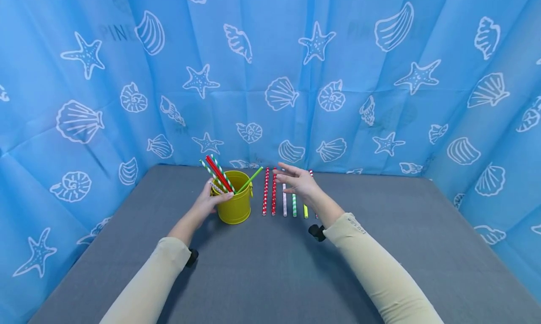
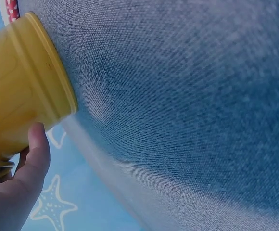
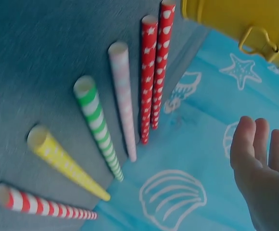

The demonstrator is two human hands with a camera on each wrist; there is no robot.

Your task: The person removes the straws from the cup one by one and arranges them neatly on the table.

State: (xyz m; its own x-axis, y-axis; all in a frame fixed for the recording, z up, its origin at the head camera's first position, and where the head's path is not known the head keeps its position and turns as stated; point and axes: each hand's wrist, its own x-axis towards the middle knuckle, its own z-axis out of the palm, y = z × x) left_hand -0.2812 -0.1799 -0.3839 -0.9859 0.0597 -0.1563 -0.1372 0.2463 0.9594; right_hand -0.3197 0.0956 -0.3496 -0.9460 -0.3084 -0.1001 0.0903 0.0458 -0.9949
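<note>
A small yellow bucket (image 1: 234,212) stands on the table with several paper straws (image 1: 220,173) leaning in it: red, green-and-white striped and plain green (image 1: 251,179). My left hand (image 1: 204,203) grips its left side, thumb across the front near the rim; the fingers behind are mostly hidden. In the left wrist view the thumb (image 2: 38,144) lies against the bucket wall. Above the row of straws, my right hand (image 1: 301,182) hovers with fingers extended, holding nothing. Below it lie two red straws with white patterns (image 3: 148,82), a pale pink one (image 3: 123,96), and green-striped (image 3: 98,125), yellow (image 3: 67,161) and red-striped (image 3: 43,204) straws.
The grey tabletop (image 1: 262,277) runs back to a blue curtain (image 1: 270,56) printed with white shells and starfish. A wire handle loop (image 3: 255,41) sticks out from the bucket's side. Dark wrist cameras (image 1: 317,232) sit under the cuffs.
</note>
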